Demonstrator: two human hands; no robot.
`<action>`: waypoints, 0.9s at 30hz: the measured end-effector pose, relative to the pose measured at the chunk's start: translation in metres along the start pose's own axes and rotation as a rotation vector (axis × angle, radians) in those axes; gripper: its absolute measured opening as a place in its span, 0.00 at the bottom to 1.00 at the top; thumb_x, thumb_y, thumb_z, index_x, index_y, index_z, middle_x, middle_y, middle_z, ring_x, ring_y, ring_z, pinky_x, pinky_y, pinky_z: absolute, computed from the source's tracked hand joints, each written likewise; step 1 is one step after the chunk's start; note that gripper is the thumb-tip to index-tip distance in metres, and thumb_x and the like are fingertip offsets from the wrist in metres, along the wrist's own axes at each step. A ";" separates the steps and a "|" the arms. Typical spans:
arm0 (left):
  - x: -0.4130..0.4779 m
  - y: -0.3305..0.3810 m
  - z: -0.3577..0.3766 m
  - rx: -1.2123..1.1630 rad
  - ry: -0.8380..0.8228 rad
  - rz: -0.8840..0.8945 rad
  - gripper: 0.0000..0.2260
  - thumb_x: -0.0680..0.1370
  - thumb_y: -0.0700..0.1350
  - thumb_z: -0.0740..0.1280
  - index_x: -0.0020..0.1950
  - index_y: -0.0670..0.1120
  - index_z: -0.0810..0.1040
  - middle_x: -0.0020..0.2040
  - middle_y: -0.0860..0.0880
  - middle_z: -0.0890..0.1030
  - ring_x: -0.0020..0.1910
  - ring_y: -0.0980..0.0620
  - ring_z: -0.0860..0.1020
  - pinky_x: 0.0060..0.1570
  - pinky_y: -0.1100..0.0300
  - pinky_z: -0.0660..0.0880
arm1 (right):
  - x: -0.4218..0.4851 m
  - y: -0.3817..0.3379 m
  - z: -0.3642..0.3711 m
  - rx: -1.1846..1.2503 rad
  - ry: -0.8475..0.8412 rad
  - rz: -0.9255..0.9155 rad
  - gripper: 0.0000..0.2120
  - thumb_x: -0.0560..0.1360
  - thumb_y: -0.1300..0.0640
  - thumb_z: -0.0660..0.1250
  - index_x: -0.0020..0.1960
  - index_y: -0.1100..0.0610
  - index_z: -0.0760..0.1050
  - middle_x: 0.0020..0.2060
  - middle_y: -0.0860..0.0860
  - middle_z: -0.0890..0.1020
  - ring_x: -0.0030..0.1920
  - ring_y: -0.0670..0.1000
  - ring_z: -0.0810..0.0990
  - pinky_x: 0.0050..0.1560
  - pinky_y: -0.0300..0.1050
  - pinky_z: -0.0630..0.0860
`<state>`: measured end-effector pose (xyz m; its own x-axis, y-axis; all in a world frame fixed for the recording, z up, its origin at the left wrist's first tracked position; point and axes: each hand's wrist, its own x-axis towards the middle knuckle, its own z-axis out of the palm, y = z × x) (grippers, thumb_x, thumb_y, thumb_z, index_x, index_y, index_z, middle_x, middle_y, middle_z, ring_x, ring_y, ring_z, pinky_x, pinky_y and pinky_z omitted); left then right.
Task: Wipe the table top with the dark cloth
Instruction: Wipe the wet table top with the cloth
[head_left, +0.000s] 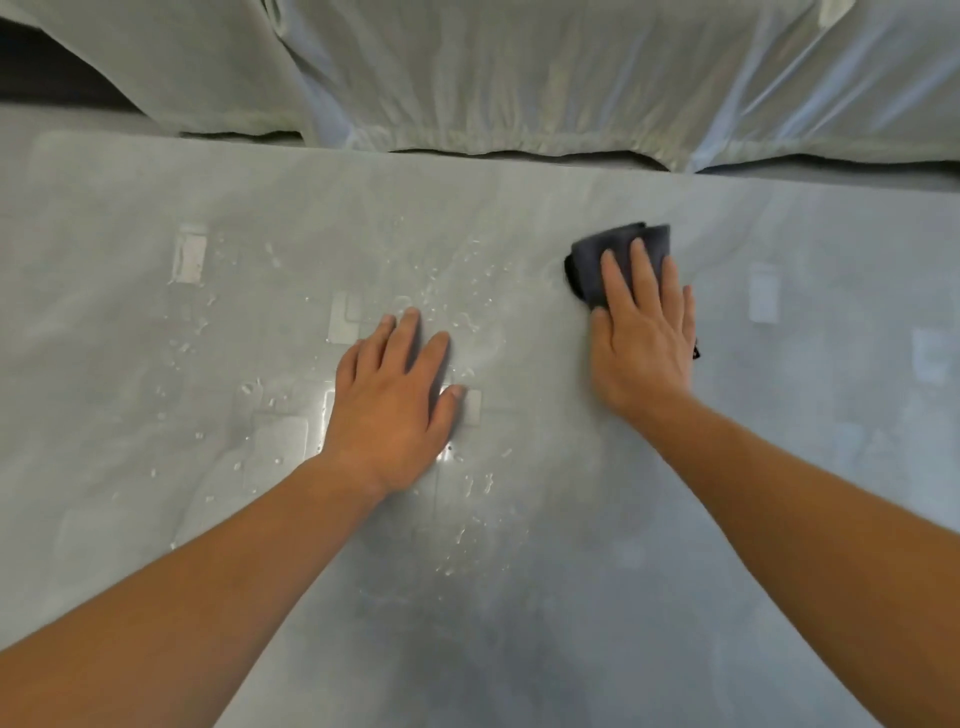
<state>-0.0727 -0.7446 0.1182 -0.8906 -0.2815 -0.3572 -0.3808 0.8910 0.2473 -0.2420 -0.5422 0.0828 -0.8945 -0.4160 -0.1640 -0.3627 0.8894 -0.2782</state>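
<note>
Pale grey glossy counter (571, 597) fills head view; white draped fabric (519, 78) hangs behind far edge. My right grip (644, 332) lies flat, fingers straight, pressing folded dark grey cloth (618, 254) onto counter right of centre; nothing pinched. Left grip (395, 400) also flat, palm down on counter, holding nothing. Water droplets (457, 291) scattered left of cloth, around left grip. I judge wet zone not yet wiped. To do well: even palm pressure, overlapping passes leftward through droplets, left grip lifted clear first. Surface shiny, shows pale reflections; looks slick.
</note>
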 end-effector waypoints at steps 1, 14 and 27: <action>0.002 0.000 -0.001 0.000 0.007 0.000 0.25 0.81 0.60 0.48 0.76 0.54 0.61 0.81 0.45 0.55 0.79 0.42 0.51 0.74 0.46 0.49 | 0.010 -0.010 0.002 0.014 0.019 0.076 0.27 0.84 0.49 0.49 0.81 0.45 0.50 0.82 0.48 0.48 0.81 0.56 0.42 0.79 0.55 0.38; 0.003 -0.010 0.000 -0.007 0.028 0.038 0.23 0.82 0.58 0.51 0.75 0.54 0.66 0.80 0.44 0.59 0.78 0.42 0.56 0.71 0.48 0.50 | 0.070 -0.024 -0.005 0.024 0.033 0.074 0.27 0.83 0.48 0.51 0.81 0.45 0.53 0.82 0.48 0.50 0.81 0.56 0.44 0.79 0.57 0.42; 0.010 -0.045 -0.012 0.031 0.063 0.094 0.26 0.81 0.57 0.53 0.76 0.46 0.65 0.80 0.40 0.57 0.79 0.40 0.55 0.74 0.45 0.56 | 0.098 -0.094 0.014 -0.008 0.014 -0.027 0.26 0.84 0.48 0.49 0.81 0.45 0.51 0.82 0.48 0.50 0.81 0.57 0.44 0.79 0.56 0.41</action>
<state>-0.0672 -0.7920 0.1140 -0.9362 -0.2169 -0.2765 -0.2877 0.9249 0.2486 -0.2924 -0.6689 0.0799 -0.8878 -0.4374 -0.1430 -0.3889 0.8794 -0.2747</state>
